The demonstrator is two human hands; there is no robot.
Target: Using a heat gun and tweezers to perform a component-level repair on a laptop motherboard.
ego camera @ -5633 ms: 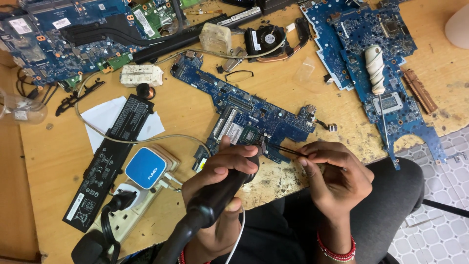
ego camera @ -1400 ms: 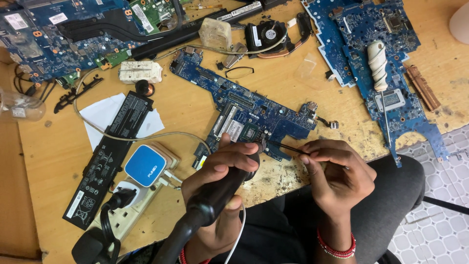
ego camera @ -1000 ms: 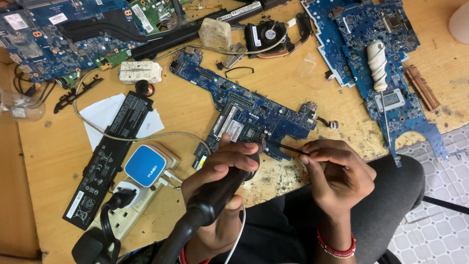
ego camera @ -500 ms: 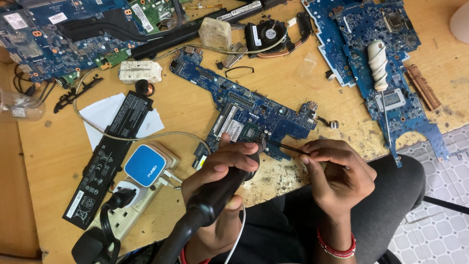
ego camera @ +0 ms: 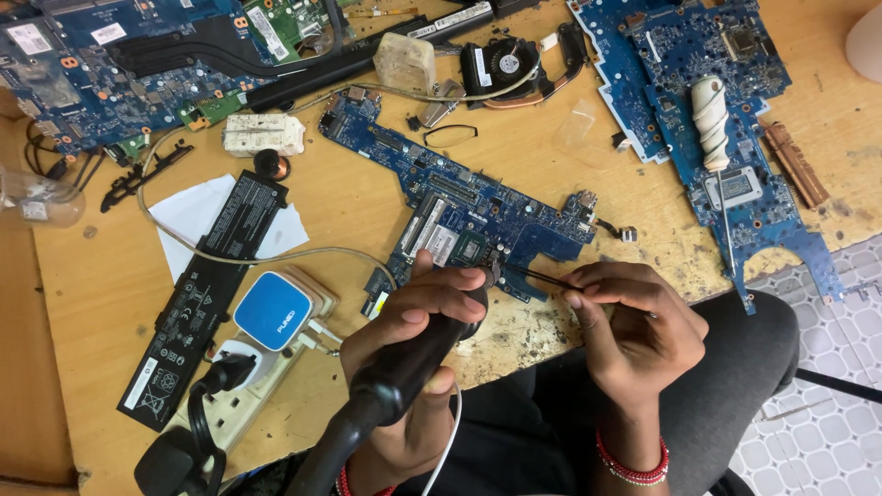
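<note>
At the lower centre of the frame, the left hand [ego camera: 418, 317] is closed around the thick black handle of a hot-air tool [ego camera: 404, 372], with the fingers wrapped over the top and the thumb under it. The nozzle end of this tool points to the lower edge of a long blue circuit board [ego camera: 459, 207], which lies in the middle of the frame on the wooden table [ego camera: 358, 197]. Just to the right, the right hand [ego camera: 634, 326] has its fingers pinched together on thin black tweezers [ego camera: 542, 276]. The tips of the tweezers reach to the left and meet the board near the nozzle; whether they grip any small part there, I cannot tell.

Left of the hands, a white power strip [ego camera: 243, 390] carries a blue and white charger [ego camera: 273, 310] and a black plug. A flat black battery [ego camera: 204, 294] lies diagonally on a white paper [ego camera: 188, 216]. In the upper right is another blue board [ego camera: 717, 119] with a white wrapped handle [ego camera: 709, 110] on it, and in the upper centre a black fan [ego camera: 501, 64].
</note>
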